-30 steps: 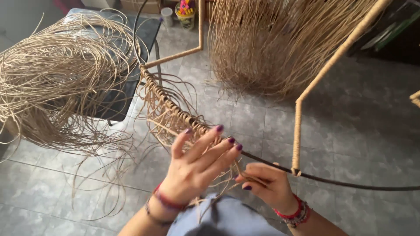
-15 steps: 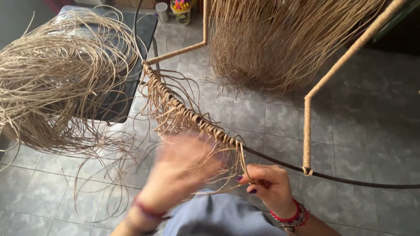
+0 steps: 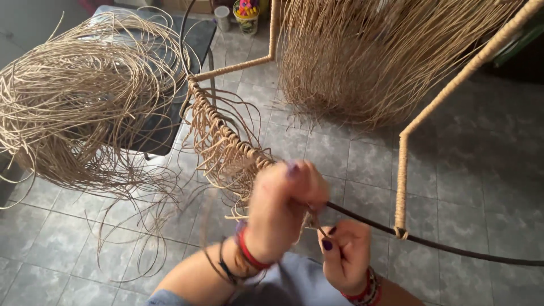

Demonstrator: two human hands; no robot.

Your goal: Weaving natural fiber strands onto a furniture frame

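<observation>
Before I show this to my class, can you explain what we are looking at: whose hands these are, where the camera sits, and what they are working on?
The camera is worn on a person's head and looks down at their own two bare hands. The left hand and right hand are closed on thin tan cane strands at a dark metal rod, part of a frame. Strands already wrapped along the rod hang loose. A cane-wrapped bar rises from the rod. A big tangled bundle of cane lies to the left, above a grey tiled floor.

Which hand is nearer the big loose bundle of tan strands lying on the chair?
Left. The left hand is raised at the wrapped rod, on the side of the bundle; the right hand sits farther away, below the rod.
</observation>
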